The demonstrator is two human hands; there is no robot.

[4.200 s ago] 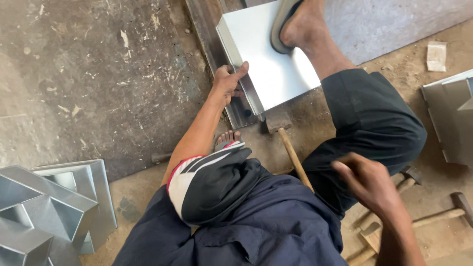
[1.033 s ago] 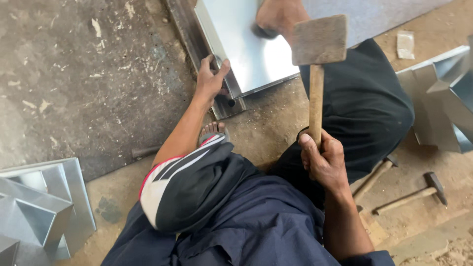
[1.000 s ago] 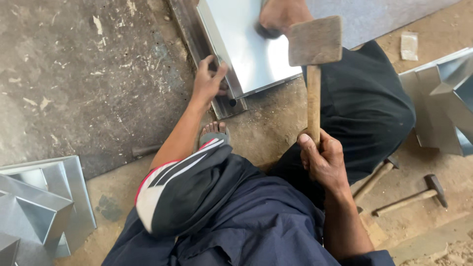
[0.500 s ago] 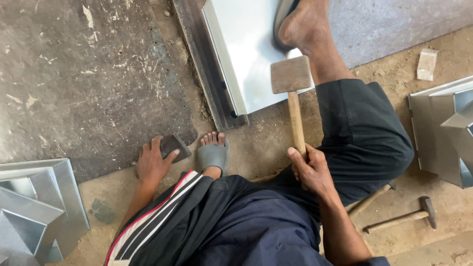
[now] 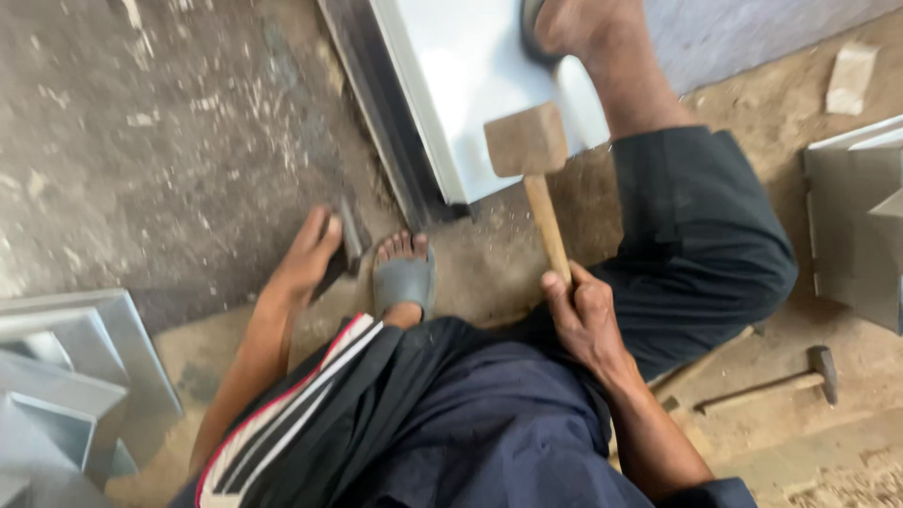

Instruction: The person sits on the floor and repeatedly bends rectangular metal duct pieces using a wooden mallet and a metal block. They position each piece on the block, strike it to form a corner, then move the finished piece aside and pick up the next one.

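right hand (image 5: pixel 585 315) clamped on wooden mallet (image 5: pixel 531 169), raised over white sheet-metal panel (image 5: pixel 470 85) | left hand (image 5: pixel 310 256) gripping dark block (image 5: pixel 346 246) on floor | panel edge folded, hammering unfinished

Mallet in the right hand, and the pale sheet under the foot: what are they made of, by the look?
The mallet: looks like wood, head and handle alike; brown, matte, square block head, unpainted. The right hand holds its handle.
The pale sheet: probably thin sheet metal, smooth with a light grey-white finish; its long edge looks folded into a narrow lip. Whether it is coated or bare cannot be told.
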